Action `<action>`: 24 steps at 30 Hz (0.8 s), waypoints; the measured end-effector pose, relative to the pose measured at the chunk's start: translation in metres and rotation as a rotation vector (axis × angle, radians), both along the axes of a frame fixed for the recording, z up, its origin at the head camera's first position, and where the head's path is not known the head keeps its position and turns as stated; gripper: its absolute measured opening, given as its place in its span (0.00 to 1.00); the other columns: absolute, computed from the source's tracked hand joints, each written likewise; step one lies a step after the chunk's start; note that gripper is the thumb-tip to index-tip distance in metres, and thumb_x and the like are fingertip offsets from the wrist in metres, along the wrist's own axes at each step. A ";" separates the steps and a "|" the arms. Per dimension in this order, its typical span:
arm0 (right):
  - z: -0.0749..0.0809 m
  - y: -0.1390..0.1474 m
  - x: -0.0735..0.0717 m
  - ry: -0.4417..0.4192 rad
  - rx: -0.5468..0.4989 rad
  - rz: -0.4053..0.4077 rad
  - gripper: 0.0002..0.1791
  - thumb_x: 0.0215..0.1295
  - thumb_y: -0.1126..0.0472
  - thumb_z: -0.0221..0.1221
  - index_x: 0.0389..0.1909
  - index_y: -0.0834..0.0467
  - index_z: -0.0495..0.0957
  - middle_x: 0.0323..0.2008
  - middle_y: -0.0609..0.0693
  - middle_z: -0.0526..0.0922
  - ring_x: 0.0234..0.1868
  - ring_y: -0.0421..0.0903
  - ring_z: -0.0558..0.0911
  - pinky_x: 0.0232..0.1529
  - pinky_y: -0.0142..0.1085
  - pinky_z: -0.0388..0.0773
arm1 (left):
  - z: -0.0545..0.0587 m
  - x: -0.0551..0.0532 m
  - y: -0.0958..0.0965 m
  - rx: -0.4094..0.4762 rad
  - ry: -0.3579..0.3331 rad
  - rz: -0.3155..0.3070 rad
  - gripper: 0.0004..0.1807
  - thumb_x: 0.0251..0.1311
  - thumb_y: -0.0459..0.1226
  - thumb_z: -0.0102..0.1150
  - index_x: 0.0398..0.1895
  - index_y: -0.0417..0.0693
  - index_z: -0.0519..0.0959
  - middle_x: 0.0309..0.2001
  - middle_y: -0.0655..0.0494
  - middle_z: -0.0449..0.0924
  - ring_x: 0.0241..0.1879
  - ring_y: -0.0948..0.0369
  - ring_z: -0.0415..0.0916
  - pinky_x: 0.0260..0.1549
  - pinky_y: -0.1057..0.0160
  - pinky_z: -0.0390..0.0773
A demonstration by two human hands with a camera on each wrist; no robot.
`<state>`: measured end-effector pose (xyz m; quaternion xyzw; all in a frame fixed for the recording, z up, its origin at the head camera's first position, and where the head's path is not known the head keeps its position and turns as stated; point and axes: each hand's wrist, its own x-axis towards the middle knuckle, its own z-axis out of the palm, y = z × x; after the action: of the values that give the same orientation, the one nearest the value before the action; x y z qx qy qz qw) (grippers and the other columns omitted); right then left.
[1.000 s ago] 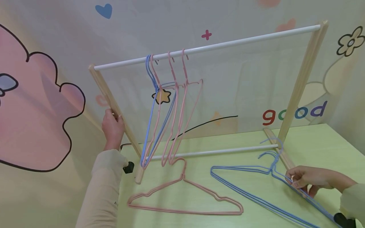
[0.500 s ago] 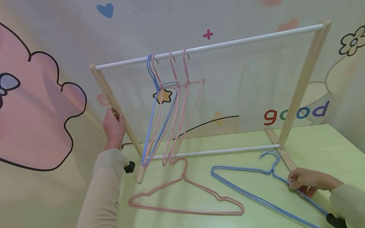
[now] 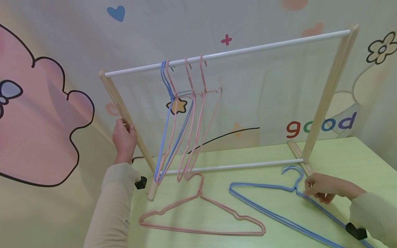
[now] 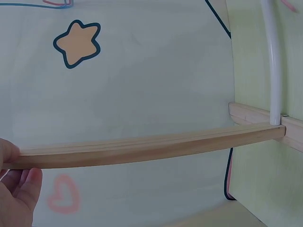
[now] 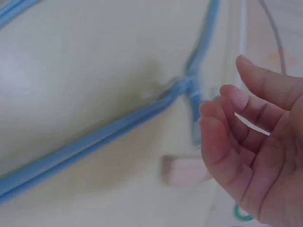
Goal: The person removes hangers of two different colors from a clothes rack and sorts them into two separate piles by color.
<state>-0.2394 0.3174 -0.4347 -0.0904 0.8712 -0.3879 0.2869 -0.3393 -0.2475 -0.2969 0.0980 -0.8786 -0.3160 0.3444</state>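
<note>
My left hand [image 3: 124, 141] grips the left wooden post [image 3: 115, 100] of a hanging rack, thumb and fingers on either side of it in the left wrist view. My right hand [image 3: 330, 186] hovers by the neck of several stacked blue clothes hangers [image 3: 295, 188] lying on the table. In the right wrist view, its fingers [image 5: 215, 146] are loosely bent and thumb and fingertips stand apart with nothing between them. Pink clothes hangers [image 3: 199, 194] lie stacked at the front middle. From the rack's white top rail [image 3: 263, 51] hang blue hangers [image 3: 169, 89] and pink hangers [image 3: 203, 89], left of centre.
Opposite my left hand stands the right wooden post [image 3: 329, 93], its foot [image 3: 294, 150] resting on the pale green table [image 3: 350, 155]. A white lower rail [image 3: 248, 166] runs between the posts. Close behind is a wall sheet with printed drawings.
My right hand has lowered a raised blue hanger onto the stack and let it go. It has then shifted slightly up and left. My left hand still grips the post.
</note>
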 end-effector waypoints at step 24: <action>0.138 -0.122 -0.047 0.274 -0.259 0.045 0.20 0.61 0.57 0.53 0.49 0.64 0.64 0.39 0.54 0.76 0.37 0.48 0.77 0.35 0.39 0.78 | 0.000 0.001 -0.002 0.001 0.015 -0.018 0.13 0.59 0.34 0.47 0.44 0.36 0.66 0.38 0.39 0.74 0.39 0.46 0.71 0.42 0.49 0.68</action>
<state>-0.2865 0.1959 -0.2967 -0.1980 0.8427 -0.4742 0.1604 -0.3385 -0.2493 -0.2965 0.0879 -0.8766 -0.3204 0.3480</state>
